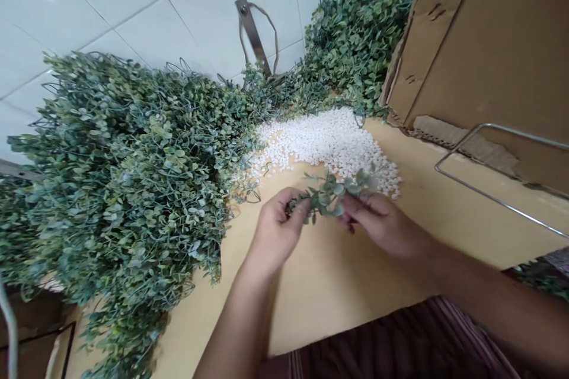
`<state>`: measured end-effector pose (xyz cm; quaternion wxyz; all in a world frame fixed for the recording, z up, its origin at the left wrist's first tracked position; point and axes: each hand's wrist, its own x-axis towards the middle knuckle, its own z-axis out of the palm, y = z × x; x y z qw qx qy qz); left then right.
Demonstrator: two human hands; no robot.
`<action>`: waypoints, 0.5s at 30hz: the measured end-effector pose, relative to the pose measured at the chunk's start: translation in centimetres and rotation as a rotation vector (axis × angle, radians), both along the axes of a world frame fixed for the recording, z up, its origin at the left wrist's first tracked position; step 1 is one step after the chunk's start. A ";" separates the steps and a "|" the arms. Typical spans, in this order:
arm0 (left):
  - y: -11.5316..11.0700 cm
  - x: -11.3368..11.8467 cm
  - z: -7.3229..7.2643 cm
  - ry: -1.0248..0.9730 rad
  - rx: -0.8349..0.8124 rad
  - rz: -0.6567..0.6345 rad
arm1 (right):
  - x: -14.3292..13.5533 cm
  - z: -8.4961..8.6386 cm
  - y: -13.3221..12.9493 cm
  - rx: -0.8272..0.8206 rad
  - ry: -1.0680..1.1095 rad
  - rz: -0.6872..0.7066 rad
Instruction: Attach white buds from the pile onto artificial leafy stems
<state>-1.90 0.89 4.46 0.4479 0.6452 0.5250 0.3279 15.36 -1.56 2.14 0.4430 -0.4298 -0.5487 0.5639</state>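
An artificial leaf sprig (326,196) with small green leaves is stretched between my two hands, above the yellowish board. My left hand (281,222) is closed on the sprig's left end, the thumb pressed over its stem. At the other end my right hand (373,219) pinches the sprig between thumb and fingers, slightly smeared by motion. Just beyond the hands lies a spread of small white beads (324,139). Whether a bead sits in my right fingers cannot be made out.
A large heap of artificial greenery (146,172) fills the left side, and another pile (355,35) stands at the back right. A cardboard box (493,41) rises on the right, with a bent metal wire frame (489,192) beside it. White wall tiles (191,6) carry a metal strip (254,38).
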 end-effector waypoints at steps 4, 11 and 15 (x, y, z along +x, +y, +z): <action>0.7 0.7 -1.5 0.058 0.110 0.147 | -1.2 0.8 -0.9 0.097 -0.086 0.247; 3.0 -6.1 -1.5 0.195 0.194 0.473 | 2.5 0.0 -1.0 -0.130 -0.044 0.327; 3.0 -9.9 -0.4 0.603 0.437 0.616 | 4.2 -1.3 -0.8 -0.324 -0.080 0.203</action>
